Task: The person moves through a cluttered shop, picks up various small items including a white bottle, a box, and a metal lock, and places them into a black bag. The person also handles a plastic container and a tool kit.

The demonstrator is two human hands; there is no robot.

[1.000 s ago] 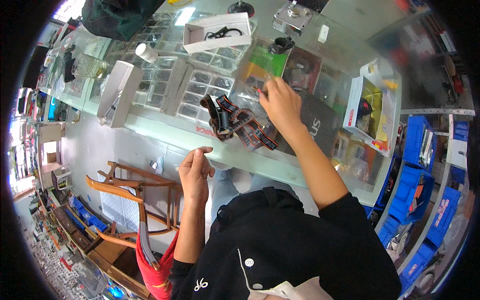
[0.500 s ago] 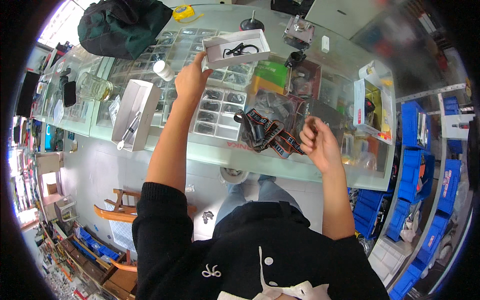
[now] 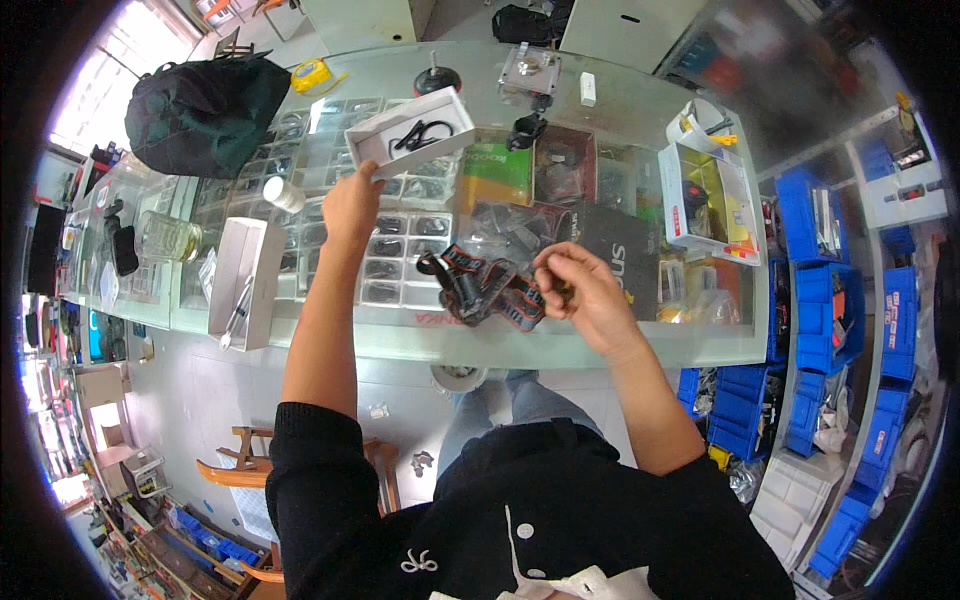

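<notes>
Two hands are working over the glass-topped display counter [image 3: 300,322], and the nearer one is the right hand [image 3: 580,290], at about four o'clock from the counter's middle. Its fingers are curling in and pinching something small and dark; what it is cannot be told. Just beside it at nine o'clock, the black headband strap with red-and-white lettering [image 3: 480,288] is lying bunched on the glass, seemingly untouched.

Farther out, at eleven o'clock, the left hand [image 3: 352,205] is stretching forward with its fingertips meeting the near corner of the shallow white cardboard tray [image 3: 372,145], which is tilting and holding a curl of black cord [image 3: 418,135]. Whether the hand is gripping that corner or only touching it cannot be told.

A good grip here would likely mean thumb under the rim and fingers over it, keeping the tray level so the cord is not sliding out, and drawing it slowly past the small white round jar [image 3: 283,193] at eight o'clock from it. Beyond, at ten o'clock, the dark green fabric backpack [image 3: 205,105] is sitting well apart.
</notes>
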